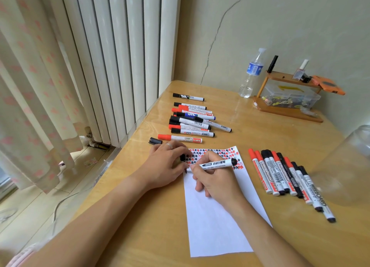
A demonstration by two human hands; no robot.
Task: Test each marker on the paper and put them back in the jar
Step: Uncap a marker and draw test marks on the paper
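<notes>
gripping a marker (pixel 217 164) lying left-right, tip leftward on the paper (pixel 216 216), right hand (pixel 215 178); left hand (pixel 170 162) pinches its cap (pixel 182 157)

A white, black-ended marker (pixel 215 164) lies tilted, tip on the partly scribbled white paper (pixel 216 216), beside the clear jar (pixel 348 166).

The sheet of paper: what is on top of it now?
On the paper lie red and black test marks, the right hand gripping a marker, and the left hand's fingertips. The marker's tip is hidden.
</notes>
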